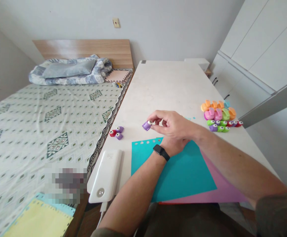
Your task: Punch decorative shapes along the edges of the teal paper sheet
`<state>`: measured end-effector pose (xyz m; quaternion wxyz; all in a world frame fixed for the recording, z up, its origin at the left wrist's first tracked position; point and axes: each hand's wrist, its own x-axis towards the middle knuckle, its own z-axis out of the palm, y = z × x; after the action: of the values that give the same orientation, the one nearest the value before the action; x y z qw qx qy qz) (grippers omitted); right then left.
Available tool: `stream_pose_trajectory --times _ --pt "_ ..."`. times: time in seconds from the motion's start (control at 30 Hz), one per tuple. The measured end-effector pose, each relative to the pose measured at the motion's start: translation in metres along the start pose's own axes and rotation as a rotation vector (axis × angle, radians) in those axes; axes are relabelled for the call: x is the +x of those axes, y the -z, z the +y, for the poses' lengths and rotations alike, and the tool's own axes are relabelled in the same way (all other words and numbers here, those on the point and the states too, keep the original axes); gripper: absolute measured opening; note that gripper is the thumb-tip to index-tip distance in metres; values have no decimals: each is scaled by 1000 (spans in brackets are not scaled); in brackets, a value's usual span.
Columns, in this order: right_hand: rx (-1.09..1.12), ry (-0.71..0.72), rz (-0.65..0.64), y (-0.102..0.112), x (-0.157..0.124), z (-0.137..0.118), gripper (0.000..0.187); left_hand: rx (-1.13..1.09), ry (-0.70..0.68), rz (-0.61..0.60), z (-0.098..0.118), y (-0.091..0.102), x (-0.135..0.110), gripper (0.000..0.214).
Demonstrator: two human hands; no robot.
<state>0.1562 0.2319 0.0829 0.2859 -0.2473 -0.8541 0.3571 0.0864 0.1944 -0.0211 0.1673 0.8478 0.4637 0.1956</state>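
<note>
Right hand [169,123] fingers pinching purple punch [146,125], past teal sheet's [183,176] far edge; left hand [173,146] over sheet, fingers hidden, can't tell; three more punches [119,136] left on desk [165,89]

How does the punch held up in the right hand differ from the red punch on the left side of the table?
Colour: the held punch is purple; the red punch is red.
Support: the held punch is in the right hand; the red punch rests on the table.
Neighbours: the held punch is apart from other punches; the red punch sits with two purple punches.
Shared: white, eye-like detail.
</note>
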Motion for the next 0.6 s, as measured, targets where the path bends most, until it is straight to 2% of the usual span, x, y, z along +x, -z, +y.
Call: stream_pose_trajectory --times 0.07,0.17,0.3,0.43,0.6 --pt "55 -84 64 22 -27 9 23 11 -33 30 1 2 3 46" --pt "178 -217 170 49 -70 25 24 39 -52 -15 1 6 6 34" --pt "293 -356 325 73 -121 50 25 31 -26 -56 1 9 6 29" --pt "361 -426 424 76 -150 76 23 15 -24 -62 2 10 6 28" --pt "491 -483 434 63 -161 86 34 3 -16 -68 2 9 7 27"
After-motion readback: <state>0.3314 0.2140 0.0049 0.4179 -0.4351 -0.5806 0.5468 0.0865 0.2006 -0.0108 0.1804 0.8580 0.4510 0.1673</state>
